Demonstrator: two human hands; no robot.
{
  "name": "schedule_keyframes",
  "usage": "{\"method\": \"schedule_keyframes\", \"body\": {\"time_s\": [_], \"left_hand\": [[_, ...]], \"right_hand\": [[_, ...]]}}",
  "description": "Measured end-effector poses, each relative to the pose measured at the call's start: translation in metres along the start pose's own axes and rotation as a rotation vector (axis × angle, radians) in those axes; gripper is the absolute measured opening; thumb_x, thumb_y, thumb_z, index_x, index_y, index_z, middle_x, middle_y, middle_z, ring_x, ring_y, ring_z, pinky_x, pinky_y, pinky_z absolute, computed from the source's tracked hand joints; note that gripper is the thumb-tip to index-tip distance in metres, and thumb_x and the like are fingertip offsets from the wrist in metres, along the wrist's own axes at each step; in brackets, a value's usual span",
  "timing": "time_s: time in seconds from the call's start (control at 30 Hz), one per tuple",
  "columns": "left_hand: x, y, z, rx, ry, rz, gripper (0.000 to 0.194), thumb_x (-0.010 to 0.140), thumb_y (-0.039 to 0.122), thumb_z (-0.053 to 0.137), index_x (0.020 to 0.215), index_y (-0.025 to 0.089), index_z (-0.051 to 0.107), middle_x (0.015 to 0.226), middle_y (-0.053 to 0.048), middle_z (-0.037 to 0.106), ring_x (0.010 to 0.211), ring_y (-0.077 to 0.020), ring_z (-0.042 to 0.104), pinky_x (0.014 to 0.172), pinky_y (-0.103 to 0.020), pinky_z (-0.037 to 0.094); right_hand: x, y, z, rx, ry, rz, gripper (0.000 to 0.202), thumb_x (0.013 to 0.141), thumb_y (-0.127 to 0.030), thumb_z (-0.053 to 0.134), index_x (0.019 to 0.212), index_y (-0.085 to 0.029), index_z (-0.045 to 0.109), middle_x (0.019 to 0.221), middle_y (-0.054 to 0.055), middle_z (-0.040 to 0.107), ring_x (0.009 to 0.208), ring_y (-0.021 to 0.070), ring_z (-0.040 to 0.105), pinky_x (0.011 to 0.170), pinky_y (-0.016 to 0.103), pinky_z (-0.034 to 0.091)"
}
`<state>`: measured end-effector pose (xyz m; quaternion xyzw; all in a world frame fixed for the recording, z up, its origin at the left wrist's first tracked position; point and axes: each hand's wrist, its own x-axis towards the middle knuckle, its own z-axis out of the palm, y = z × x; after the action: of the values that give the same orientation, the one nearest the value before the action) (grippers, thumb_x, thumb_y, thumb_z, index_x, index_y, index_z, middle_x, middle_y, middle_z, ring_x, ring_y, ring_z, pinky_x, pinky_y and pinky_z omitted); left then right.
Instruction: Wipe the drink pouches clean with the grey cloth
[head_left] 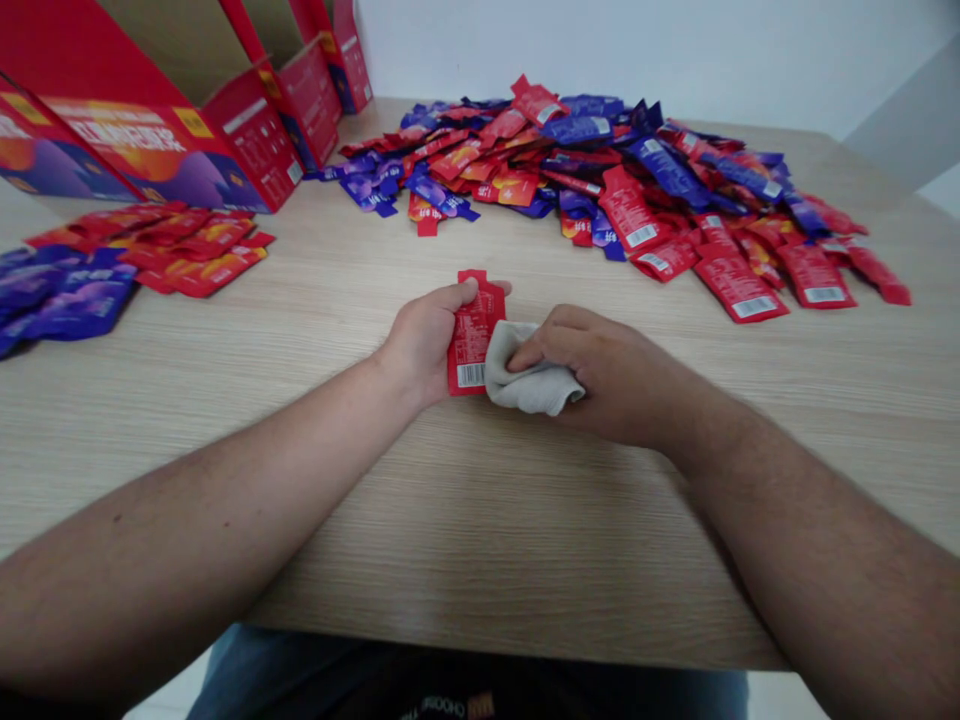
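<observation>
Near the middle of the head view, my left hand (pixel 431 340) grips a red packet (pixel 472 335) with its thumb on the face. The packet's printed back and barcode face up, and its narrow tab points away from me. My right hand (pixel 592 365) is closed on a folded pale grey cloth (pixel 529 375). That cloth touches the packet's right edge and covers a little of it. Some fingers of the left hand are hidden behind the packet.
A large heap of red and blue packets (pixel 555 160) spreads across the back of the wooden table (pixel 525 540). Red packets (pixel 202 245) and blue packets (pixel 71 290) lie at the left. Behind them stand open red boxes (pixel 255 140).
</observation>
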<state>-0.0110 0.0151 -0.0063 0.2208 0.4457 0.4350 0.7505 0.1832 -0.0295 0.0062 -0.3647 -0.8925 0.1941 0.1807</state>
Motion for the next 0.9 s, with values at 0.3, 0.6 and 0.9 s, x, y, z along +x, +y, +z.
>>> {"method": "schedule_keyframes", "body": {"time_s": [0.3, 0.6, 0.9], "left_hand": [[-0.001, 0.0, 0.001, 0.016, -0.011, -0.007, 0.031, 0.103, 0.029, 0.047, 0.098, 0.015, 0.073, 0.07, -0.005, 0.069, 0.058, -0.0173, 0.065, 0.054, -0.027, 0.055], [0.0, 0.0, 0.0, 0.007, -0.043, 0.001, 0.031, 0.104, 0.029, 0.046, 0.098, 0.015, 0.072, 0.07, -0.005, 0.07, 0.06, -0.0174, 0.067, 0.057, -0.028, 0.057], [-0.003, -0.008, 0.0, -0.025, -0.138, 0.02, 0.03, 0.106, 0.033, 0.047, 0.102, 0.016, 0.071, 0.088, -0.008, 0.076, 0.075, -0.0187, 0.073, 0.071, -0.031, 0.062]], "right_hand": [[0.001, 0.004, 0.001, 0.023, 0.028, -0.01, 0.031, 0.08, -0.018, 0.075, 0.112, -0.021, 0.075, 0.103, 0.008, 0.069, 0.095, 0.0251, 0.066, 0.082, 0.035, 0.05], [0.001, 0.008, 0.002, 0.014, 0.119, -0.031, 0.031, 0.081, -0.022, 0.075, 0.111, -0.02, 0.075, 0.101, 0.008, 0.07, 0.093, 0.0254, 0.066, 0.081, 0.037, 0.051], [0.003, -0.008, 0.024, -0.013, 0.19, -0.005, 0.038, 0.083, -0.02, 0.078, 0.121, -0.021, 0.076, 0.116, 0.012, 0.07, 0.109, 0.0297, 0.067, 0.092, 0.042, 0.054]]}}
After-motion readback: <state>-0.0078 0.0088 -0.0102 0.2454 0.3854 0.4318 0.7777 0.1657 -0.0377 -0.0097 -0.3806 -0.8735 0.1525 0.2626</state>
